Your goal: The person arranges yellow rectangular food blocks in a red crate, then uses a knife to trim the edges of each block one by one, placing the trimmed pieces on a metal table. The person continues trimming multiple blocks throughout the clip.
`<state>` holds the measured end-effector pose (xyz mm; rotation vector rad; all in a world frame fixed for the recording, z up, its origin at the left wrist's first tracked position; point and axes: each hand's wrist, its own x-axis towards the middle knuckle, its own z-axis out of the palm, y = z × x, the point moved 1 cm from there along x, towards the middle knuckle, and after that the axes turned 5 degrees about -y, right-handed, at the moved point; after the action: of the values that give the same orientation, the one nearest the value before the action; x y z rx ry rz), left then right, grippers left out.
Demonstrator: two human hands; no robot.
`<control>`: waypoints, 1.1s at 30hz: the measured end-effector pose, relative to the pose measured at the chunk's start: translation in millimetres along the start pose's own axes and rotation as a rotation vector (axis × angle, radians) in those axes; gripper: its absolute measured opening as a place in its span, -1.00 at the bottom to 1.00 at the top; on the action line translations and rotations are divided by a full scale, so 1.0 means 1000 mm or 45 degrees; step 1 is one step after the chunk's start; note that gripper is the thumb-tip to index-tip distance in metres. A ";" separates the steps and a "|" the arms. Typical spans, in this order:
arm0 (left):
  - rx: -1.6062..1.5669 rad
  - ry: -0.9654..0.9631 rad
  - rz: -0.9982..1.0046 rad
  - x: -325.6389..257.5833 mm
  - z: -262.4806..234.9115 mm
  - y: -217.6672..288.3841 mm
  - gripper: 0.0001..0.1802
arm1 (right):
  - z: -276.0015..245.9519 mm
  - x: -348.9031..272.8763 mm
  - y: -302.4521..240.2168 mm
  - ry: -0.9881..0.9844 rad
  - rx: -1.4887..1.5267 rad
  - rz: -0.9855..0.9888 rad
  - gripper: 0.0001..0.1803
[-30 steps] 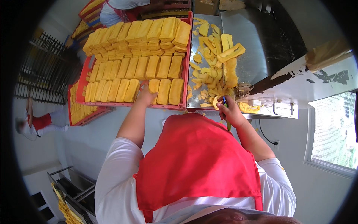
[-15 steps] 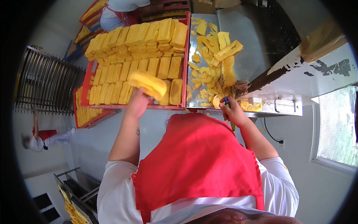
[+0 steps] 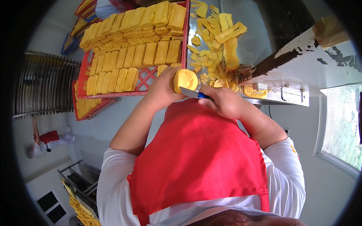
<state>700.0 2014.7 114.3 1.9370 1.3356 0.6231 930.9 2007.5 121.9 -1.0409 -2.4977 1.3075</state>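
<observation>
My left hand (image 3: 164, 86) is closed round a yellow bread-like loaf (image 3: 186, 78), whose rounded end faces up toward me. In my right hand (image 3: 227, 102) is a small knife with a blue handle (image 3: 203, 96). Its short metal blade (image 3: 188, 92) points left and lies against or just in front of the loaf's lower edge; contact is hard to tell. Both hands are close together at the front of the work surface, just beyond the red apron. The left fingers are partly hidden behind the loaf.
A red crate (image 3: 138, 93) to the left holds rows of stacked yellow loaves (image 3: 149, 54). Yellow trimmings (image 3: 211, 60) lie on the metal table (image 3: 245, 41). At the right is a worn white panel (image 3: 298, 77). Another person (image 3: 49, 141) stands at far left, near a rack (image 3: 45, 84).
My left hand has brought the loaf right and turned its end toward me. My right hand has moved left, bringing the knife blade to the loaf. The view has shifted slightly.
</observation>
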 end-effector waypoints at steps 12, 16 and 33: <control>-0.367 -0.505 -0.141 -0.006 0.027 -0.020 -0.18 | 0.039 0.000 0.093 0.317 0.149 0.369 -0.63; -0.299 -0.477 -0.179 0.000 0.032 -0.015 -0.25 | 0.039 -0.011 0.127 0.137 0.564 0.665 -0.59; 0.612 -0.067 0.074 0.002 0.047 -0.012 -0.24 | 0.026 0.014 0.050 0.386 1.042 0.305 -0.68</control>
<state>727.0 2006.8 75.0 2.3589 1.4996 0.2883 935.8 2018.0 64.9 -1.1955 -1.4131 1.8210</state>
